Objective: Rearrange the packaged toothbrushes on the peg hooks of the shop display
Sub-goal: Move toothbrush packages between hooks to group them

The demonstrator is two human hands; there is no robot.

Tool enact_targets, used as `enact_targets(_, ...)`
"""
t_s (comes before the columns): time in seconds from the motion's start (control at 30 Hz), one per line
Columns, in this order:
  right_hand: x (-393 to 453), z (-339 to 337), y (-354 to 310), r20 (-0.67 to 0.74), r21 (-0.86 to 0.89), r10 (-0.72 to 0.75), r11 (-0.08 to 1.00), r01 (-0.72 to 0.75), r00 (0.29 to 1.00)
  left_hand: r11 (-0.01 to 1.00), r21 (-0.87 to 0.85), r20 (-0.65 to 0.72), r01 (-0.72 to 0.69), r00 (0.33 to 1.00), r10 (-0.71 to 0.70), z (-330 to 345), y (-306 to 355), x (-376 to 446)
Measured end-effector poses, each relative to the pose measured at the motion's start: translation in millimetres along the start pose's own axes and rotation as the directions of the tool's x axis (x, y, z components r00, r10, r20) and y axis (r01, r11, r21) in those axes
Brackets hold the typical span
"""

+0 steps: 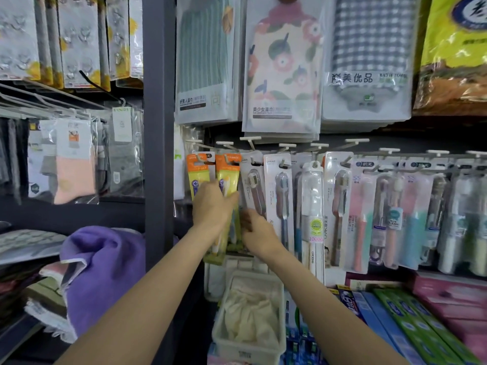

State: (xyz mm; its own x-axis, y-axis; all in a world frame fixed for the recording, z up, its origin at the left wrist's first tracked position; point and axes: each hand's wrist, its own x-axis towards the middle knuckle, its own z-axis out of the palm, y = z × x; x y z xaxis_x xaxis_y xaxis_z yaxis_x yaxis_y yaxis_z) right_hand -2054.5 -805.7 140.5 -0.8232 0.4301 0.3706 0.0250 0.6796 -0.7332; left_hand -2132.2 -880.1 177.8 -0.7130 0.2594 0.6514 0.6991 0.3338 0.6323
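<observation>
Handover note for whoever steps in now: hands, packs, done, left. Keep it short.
Left hand: on the second orange toothbrush pack, fingers across its front; the grip itself is hidden.
Right hand: lower down, at the bottom edge of the grey toothbrush pack next to it; whether it pinches anything cannot be told.
Packs: both orange ones and the first orange pack hang on their peg hooks; the rest of the row hangs to the right.
Done: cannot tell from this view; no pack is off its hook.
Left: probably shift or straighten the orange packs, then work along the row.
</observation>
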Motion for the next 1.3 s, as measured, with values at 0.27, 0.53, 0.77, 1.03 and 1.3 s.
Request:
enact_targets(0.27, 6.1, 20.8, 4.9, -0.081, -0.095, -0.052, 0.995, 0.044, 0.995, 0.992, 0.115, -0.114, -0.058, 0.991, 0.072, 14.0, -14.5, -11.9)
enact_targets(0.53, 25.2, 42.7, 20.4, -0.102, 0.035, -0.005, 0.999, 0.009, 0.995, 0.99, 0.137, -0.112, 0.017, 0.994, -0.001, 27.4, -35.1, -16.5)
enact_targets(0.77, 33.5, 50.5, 17.2, -0.072, 0.162, -0.055, 0.985, 0.066, 0.996, 0.998, -0.034, -0.045, 0.057, 0.997, -0.058, 32.1, -32.0, -11.6)
enact_targets(1.03, 30.0, 47.1, 22.8, 0.008, 0.218, -0.034, 0.975, 0.031, 0.999, 0.994, 0.066, 0.002, 0.089, 0.996, -0.089, 15.3, -34.0, -5.4)
enact_targets(1.3, 28.1, 57.6, 21.2, -0.092, 0.264, 0.085, 0.963, -0.058, 0.992, 0.979, 0.202, 0.004, 0.001, 1.0, -0.002, -4.3, -36.0, -8.2)
